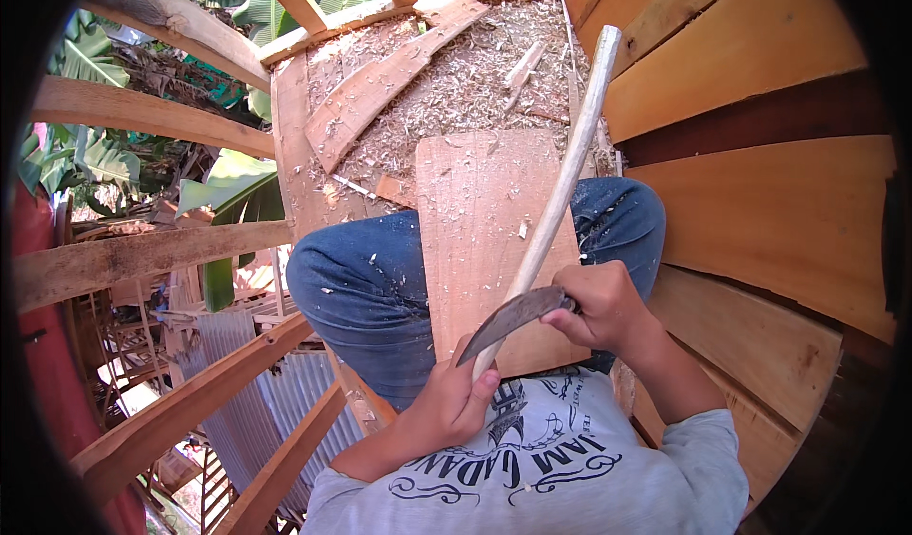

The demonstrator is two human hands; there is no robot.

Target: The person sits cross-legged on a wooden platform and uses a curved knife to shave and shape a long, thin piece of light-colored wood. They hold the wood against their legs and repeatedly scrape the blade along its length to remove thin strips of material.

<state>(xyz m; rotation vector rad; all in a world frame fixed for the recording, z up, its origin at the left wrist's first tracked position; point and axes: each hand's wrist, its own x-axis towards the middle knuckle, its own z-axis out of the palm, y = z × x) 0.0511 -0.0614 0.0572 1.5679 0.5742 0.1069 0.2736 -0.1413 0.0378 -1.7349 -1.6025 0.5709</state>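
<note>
A long, pale wooden stick (560, 193) slants from my lap up toward the far right. Its near end is gripped by my left hand (451, 397), fingers wrapped round it. My right hand (608, 315) is closed on the handle of a knife with a broad, curved dark blade (513, 321). That blade lies across the stick just above my left hand; the knife's handle is mostly hidden in my fist. Beneath the stick, a flat wooden board (475, 212) rests on my lap between my knees, with a few shavings on it.
Wood shavings (465, 84) cover the platform beyond my knees, with a long plank piece (389, 79) among them. Wooden rails (152, 250) run along the left, above corrugated metal sheets (228, 383). A plank wall (760, 212) stands close on the right.
</note>
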